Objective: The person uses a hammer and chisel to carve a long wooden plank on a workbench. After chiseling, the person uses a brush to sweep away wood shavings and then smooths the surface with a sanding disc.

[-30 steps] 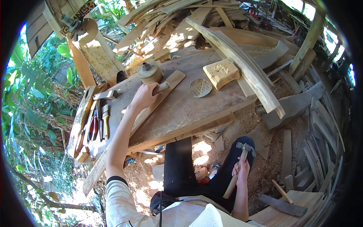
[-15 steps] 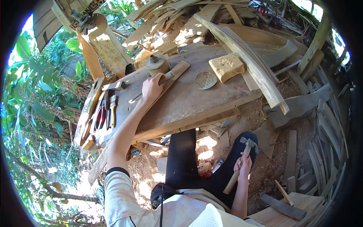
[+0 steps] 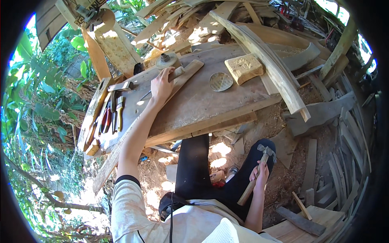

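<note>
My left hand (image 3: 161, 86) is wrapped round a thin tool with a wooden handle (image 3: 176, 73). Its narrow metal shaft (image 3: 146, 95) pokes out on the other side of the fist, above the workbench (image 3: 194, 99); whether it is a chisel cannot be made out. Under that hand a long narrow board (image 3: 188, 77) lies slantwise across the bench. My right hand (image 3: 260, 173) grips a hammer (image 3: 251, 186) by its wooden handle, low over my right thigh, with the metal head (image 3: 266, 150) pointing up and away from me.
A round wooden block with a bolt (image 3: 168, 60) stands beyond my left hand. Pliers (image 3: 106, 120), a brush (image 3: 120, 111) and another hammer-like tool (image 3: 121, 86) lie at the bench's left. Rightward are a round disc (image 3: 221, 82), a thick wood block (image 3: 244, 69) and long planks (image 3: 271, 67).
Both hands keep their grips. The left hand and its tool have shifted very slightly, and the whole view has moved a little; the hammer stays over my thigh.
</note>
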Demonstrator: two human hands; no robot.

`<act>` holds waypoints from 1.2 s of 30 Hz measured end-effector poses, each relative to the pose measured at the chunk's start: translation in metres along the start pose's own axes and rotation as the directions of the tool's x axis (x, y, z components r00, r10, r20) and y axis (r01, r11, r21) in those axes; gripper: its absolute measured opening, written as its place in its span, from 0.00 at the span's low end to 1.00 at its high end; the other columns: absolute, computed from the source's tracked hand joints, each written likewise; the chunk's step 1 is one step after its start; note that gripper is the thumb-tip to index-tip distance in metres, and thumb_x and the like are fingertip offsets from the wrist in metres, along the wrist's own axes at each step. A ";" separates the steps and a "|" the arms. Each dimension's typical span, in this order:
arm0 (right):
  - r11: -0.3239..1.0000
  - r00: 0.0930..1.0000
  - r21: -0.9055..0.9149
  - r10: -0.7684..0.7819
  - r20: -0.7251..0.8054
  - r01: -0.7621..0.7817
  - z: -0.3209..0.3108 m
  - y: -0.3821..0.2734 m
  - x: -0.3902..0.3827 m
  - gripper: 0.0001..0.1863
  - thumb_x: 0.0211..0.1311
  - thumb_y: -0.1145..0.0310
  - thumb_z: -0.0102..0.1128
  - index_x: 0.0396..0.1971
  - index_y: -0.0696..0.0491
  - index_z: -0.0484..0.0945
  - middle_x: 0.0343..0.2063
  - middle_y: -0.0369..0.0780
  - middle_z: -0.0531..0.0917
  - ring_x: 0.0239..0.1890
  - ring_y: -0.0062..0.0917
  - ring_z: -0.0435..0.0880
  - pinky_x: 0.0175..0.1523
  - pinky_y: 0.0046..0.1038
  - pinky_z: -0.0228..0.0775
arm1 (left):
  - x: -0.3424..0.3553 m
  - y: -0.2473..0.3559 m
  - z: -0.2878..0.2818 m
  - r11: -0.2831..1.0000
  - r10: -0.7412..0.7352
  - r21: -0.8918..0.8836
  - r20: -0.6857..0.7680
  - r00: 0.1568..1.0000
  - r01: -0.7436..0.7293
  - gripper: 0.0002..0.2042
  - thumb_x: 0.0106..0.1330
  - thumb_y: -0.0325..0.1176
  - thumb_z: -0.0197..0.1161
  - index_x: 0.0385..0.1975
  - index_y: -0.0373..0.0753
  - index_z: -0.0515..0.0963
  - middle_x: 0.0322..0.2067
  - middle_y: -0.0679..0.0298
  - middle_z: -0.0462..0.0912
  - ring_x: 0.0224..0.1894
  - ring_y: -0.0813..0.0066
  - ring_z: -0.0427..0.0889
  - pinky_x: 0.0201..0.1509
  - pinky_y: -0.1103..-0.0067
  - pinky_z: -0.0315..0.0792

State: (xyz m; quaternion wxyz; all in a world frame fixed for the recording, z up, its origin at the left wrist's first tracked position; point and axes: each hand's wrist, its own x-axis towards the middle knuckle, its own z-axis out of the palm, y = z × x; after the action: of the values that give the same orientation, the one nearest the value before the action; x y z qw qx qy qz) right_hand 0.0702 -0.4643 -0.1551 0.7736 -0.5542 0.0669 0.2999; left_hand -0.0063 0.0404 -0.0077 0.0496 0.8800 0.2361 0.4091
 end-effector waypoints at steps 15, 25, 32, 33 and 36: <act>1.000 1.000 -0.024 -0.016 -0.012 0.016 0.003 0.004 -0.004 0.18 0.75 0.49 0.49 0.46 0.49 0.70 0.17 0.31 0.67 0.10 0.16 0.65 0.14 0.22 0.59 | 0.050 0.084 -0.032 0.760 0.294 -0.554 -0.175 0.940 -0.341 0.10 0.53 0.31 0.70 0.17 0.39 0.75 0.14 0.64 0.74 0.16 0.76 0.73 0.19 0.78 0.65; 0.996 0.998 -0.087 -0.026 -0.058 0.021 0.014 0.001 0.000 0.14 0.75 0.54 0.50 0.44 0.49 0.69 0.17 0.32 0.67 0.10 0.19 0.67 0.13 0.24 0.61 | 0.014 0.086 0.013 0.587 0.622 -0.602 -0.093 0.777 -0.541 0.11 0.57 0.35 0.71 0.27 0.41 0.74 0.20 0.65 0.75 0.19 0.65 0.77 0.21 0.71 0.70; 0.981 0.997 -0.188 -0.063 -0.053 0.052 0.027 0.002 -0.003 0.16 0.74 0.53 0.52 0.47 0.50 0.70 0.18 0.34 0.69 0.11 0.20 0.68 0.15 0.25 0.62 | 0.001 0.084 0.008 0.548 0.671 -0.613 -0.084 0.736 -0.569 0.16 0.57 0.36 0.70 0.19 0.41 0.67 0.15 0.63 0.69 0.16 0.60 0.72 0.20 0.68 0.67; 0.977 0.995 -0.200 -0.085 -0.051 0.073 0.028 -0.003 -0.004 0.16 0.75 0.54 0.51 0.47 0.51 0.70 0.18 0.34 0.69 0.11 0.20 0.68 0.15 0.24 0.63 | 0.001 0.085 0.009 0.563 0.650 -0.602 -0.100 0.753 -0.566 0.16 0.58 0.37 0.69 0.19 0.41 0.68 0.15 0.62 0.70 0.17 0.59 0.74 0.20 0.67 0.68; 0.957 0.985 -0.241 -0.169 -0.024 0.159 0.038 -0.005 -0.014 0.15 0.76 0.58 0.48 0.50 0.54 0.69 0.18 0.35 0.70 0.11 0.19 0.69 0.16 0.24 0.64 | 0.000 0.086 0.008 0.615 0.586 -0.595 -0.093 0.805 -0.517 0.15 0.58 0.38 0.68 0.19 0.40 0.70 0.16 0.61 0.72 0.19 0.58 0.77 0.22 0.66 0.70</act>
State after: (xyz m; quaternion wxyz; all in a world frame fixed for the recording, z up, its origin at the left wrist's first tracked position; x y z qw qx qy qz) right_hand 0.0529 -0.4364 -0.1302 0.7219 -0.6533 0.0011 0.2284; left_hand 0.0321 -0.0353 0.0106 0.2071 0.8691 -0.1896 0.4072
